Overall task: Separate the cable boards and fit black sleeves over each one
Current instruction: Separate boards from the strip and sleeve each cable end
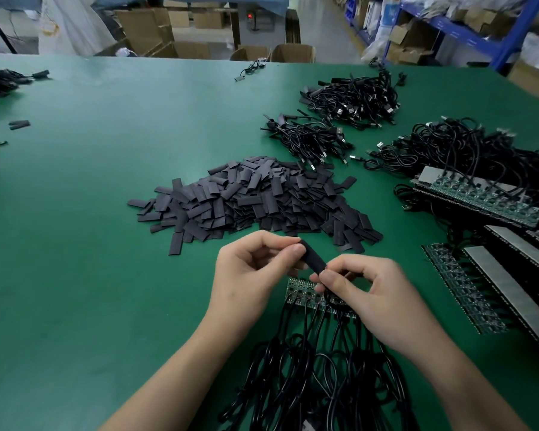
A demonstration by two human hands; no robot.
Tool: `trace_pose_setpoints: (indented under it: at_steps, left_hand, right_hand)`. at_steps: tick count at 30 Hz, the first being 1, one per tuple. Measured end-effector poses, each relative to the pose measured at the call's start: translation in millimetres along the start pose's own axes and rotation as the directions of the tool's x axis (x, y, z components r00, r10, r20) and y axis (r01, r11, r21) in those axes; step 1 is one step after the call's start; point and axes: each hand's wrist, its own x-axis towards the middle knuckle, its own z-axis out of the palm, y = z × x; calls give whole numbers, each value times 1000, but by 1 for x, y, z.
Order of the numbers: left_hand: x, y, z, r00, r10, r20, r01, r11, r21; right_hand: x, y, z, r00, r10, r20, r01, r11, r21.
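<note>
The person holds one black sleeve [313,256] between both hands above the green table [91,213]. Its long axis slants from upper left down to lower right. The left hand [249,272] pinches the upper end, and the right hand [371,290] pinches the lower end, where a cable board seems to enter, though fingers hide it. The strip of joined cable boards [305,295] lies just beneath, with the sleeve pile [255,200] beyond.
</note>
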Motion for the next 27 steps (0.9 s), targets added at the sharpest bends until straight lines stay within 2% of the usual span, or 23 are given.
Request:
trace_pose_setpoints:
  at_steps: [7,11,13,14,15,16,17,18,19,21,25,27]
  left_hand:
    - [7,2,-9,979,-163,-119,129,959,-252]
    - [8,2,-10,980,-176,-96,145,953,-265]
    - [10,2,-13,984,-159,-84,146,978,-150]
    - [11,1,-15,988,-128,-83,129,992,12]
    - [12,-1,-19,995,-75,-71,91,963,253]
    - [12,-4,-22,1000,-22,-22,30,862,506]
    - [11,-5,-23,998,-1,59,-41,716,697]
    - [10,-5,-24,990,-23,139,-99,585,805]
    - [9,-4,-24,978,-64,196,-139,498,856]
    - [7,-4,-23,958,-116,263,-193,421,886]
    - [7,-2,-21,944,-131,302,-209,470,858]
    - [7,-1,-19,937,-137,320,-215,498,840]
  right_hand:
    - [0,1,-9,996,-89,-14,81,954,-289]
    - [-1,2,-5,997,-47,-56,33,972,-231]
    - [1,-1,-8,996,-20,-82,3,980,-201]
    - [4,-4,-11,995,-19,-99,-1,980,-198]
    - [8,-6,-15,993,-22,-120,-1,982,-190]
    - [15,-7,-20,989,-24,-147,-4,982,-187]
    - [24,-9,-25,984,-27,-175,-10,979,-205]
    - [36,-12,-31,979,-32,-201,-19,969,-248]
    - [51,-15,-37,975,-43,-218,-28,949,-314]
    - [88,-23,-47,971,-94,-219,-22,880,-474]
    - [186,-51,-65,952,-195,-234,-13,741,-671]
    - [228,-70,-72,951,-176,-253,-61,695,-716]
